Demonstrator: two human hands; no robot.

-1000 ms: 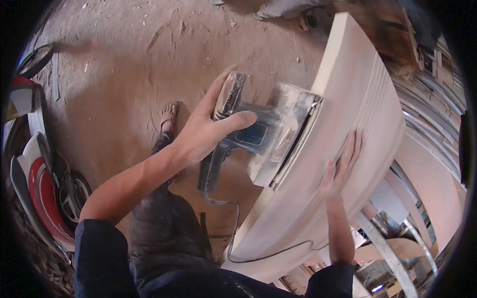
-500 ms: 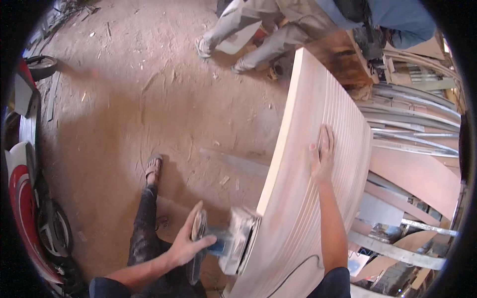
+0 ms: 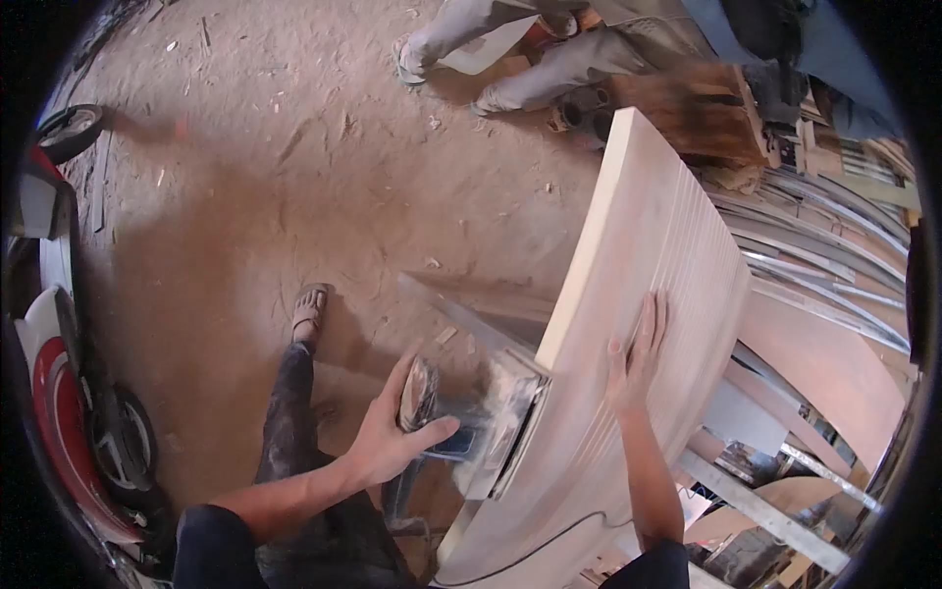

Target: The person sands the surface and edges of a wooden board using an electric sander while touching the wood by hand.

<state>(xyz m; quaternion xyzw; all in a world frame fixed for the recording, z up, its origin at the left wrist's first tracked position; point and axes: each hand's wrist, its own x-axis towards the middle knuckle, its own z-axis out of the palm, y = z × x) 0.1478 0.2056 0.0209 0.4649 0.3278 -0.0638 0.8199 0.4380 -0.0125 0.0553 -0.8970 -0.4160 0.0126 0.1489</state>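
A dusty power sander (image 3: 466, 429) with a dark handle is in my left hand (image 3: 397, 432), its thumb over the body. The sander's flat pad rests against the left part of a large pale wooden panel (image 3: 628, 324), near its edge. My right hand (image 3: 638, 358) lies flat on the grooved face of the panel, fingers stretched upward. A thin black cable (image 3: 535, 552) runs across the panel's lower part.
Another person's legs (image 3: 549, 74) are beyond the panel's far end, by a wooden piece (image 3: 697, 113). A red and white motorbike (image 3: 64, 412) stands at the left. Curved metal strips (image 3: 824, 236) and boards (image 3: 834, 373) lie at the right. My sandalled foot (image 3: 309, 309) is on the dirt floor.
Since a second ago, the sander and my left hand have moved down along the panel's edge. The view has shifted, with more of the other person showing. My right hand stays on the panel.
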